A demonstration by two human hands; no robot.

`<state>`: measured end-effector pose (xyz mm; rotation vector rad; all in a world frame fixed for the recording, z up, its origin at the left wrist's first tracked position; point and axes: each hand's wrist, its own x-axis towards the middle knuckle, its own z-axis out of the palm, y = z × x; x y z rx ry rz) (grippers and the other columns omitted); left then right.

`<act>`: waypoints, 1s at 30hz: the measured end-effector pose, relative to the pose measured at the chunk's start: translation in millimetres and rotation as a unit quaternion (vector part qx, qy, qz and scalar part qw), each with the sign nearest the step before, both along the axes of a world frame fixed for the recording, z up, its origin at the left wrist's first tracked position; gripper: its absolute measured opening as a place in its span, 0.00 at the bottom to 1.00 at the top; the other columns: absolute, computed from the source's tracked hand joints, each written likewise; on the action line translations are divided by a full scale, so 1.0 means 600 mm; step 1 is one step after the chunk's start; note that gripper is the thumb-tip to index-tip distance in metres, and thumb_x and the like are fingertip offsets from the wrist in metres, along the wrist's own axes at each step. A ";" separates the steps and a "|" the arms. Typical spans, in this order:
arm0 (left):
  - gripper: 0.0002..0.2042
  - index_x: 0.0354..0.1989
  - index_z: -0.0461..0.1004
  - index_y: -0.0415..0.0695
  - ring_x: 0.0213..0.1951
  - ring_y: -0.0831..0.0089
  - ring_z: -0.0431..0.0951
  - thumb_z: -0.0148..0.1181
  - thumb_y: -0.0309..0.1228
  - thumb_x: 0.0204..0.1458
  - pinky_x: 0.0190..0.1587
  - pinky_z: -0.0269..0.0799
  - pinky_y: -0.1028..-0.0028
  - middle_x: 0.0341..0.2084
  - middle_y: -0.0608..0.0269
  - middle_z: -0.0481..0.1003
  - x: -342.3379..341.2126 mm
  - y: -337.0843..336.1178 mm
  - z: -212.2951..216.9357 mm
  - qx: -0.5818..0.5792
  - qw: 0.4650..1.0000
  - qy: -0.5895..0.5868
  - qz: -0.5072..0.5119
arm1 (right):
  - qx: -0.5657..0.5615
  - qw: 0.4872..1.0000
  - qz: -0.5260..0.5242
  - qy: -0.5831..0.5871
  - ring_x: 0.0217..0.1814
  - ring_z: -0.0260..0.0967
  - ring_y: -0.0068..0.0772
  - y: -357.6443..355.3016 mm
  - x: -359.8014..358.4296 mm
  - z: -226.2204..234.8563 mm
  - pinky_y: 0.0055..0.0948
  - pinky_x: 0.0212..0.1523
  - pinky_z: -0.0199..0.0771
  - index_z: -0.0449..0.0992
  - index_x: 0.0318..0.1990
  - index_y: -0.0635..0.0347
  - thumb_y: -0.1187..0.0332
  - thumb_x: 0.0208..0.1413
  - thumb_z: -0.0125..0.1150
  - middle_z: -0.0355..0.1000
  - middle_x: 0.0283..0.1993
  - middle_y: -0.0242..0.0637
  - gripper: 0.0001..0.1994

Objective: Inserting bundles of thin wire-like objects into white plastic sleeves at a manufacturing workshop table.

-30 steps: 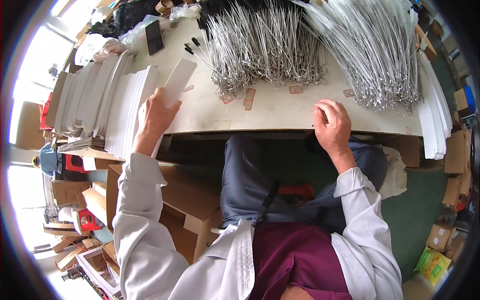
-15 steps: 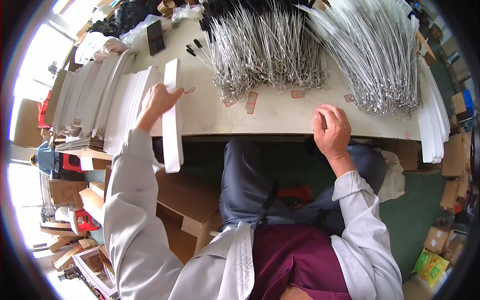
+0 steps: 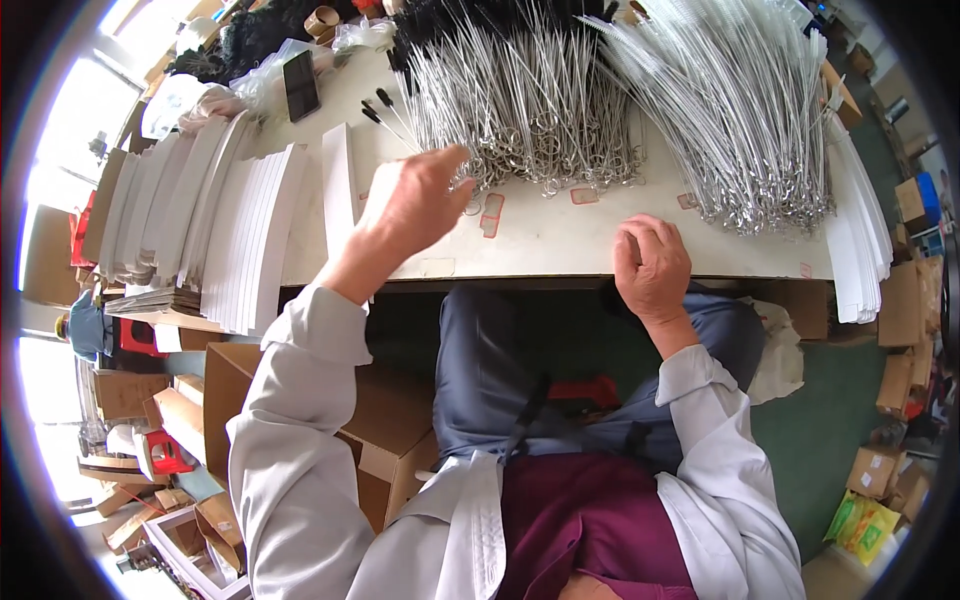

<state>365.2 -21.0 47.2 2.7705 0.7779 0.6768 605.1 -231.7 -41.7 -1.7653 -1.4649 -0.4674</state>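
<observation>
My left hand (image 3: 415,205) is over the table at the near left edge of a heap of wire-handled brushes (image 3: 520,120). Thumb and forefinger are apart beside the heap's metal loop ends, and I see nothing gripped between them. The brushes' dark bristle ends point to the back. Under my left wrist lies a long narrow white carton (image 3: 338,180), its near part hidden by the forearm. My right hand (image 3: 652,265) hovers at the table's front edge with its fingers curled in. Nothing sticks out of it.
More wire brushes with pale bristles (image 3: 745,130) lie at the right, beside white flat strips (image 3: 858,230). White cartons (image 3: 250,235) stand in rows at the left. A dark phone (image 3: 300,86) and plastic bags (image 3: 270,75) lie behind. A brown box (image 3: 390,410) stands below the table.
My left hand has left the white carton and moved right to the brush loops. The carton stays lying on the table. My right hand has barely moved.
</observation>
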 end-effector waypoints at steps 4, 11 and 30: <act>0.12 0.45 0.76 0.41 0.34 0.47 0.82 0.62 0.32 0.56 0.40 0.78 0.55 0.31 0.46 0.79 0.023 -0.002 -0.011 0.031 0.994 0.101 0.009 | 0.004 1.000 0.005 0.019 0.42 0.75 0.45 -0.002 -0.001 0.000 0.39 0.44 0.78 0.80 0.35 0.58 0.71 0.56 0.62 0.78 0.40 0.37 0.03; 0.04 0.32 0.72 0.41 0.30 0.49 0.80 0.59 0.28 0.56 0.35 0.77 0.55 0.26 0.53 0.77 0.034 -0.005 -0.016 0.115 0.984 0.139 -0.010 | 0.015 1.000 -0.002 0.016 0.41 0.75 0.45 -0.003 0.000 -0.002 0.39 0.43 0.77 0.80 0.35 0.58 0.71 0.55 0.62 0.78 0.40 0.38 0.03; 0.09 0.35 0.80 0.33 0.34 0.78 0.81 0.62 0.29 0.61 0.34 0.81 0.74 0.42 0.51 0.82 -0.001 0.054 0.128 -0.253 0.901 -0.351 -0.022 | 0.026 0.991 0.125 0.041 0.48 0.75 0.47 0.045 -0.026 0.065 0.41 0.50 0.76 0.79 0.43 0.61 0.71 0.55 0.65 0.77 0.47 0.41 0.09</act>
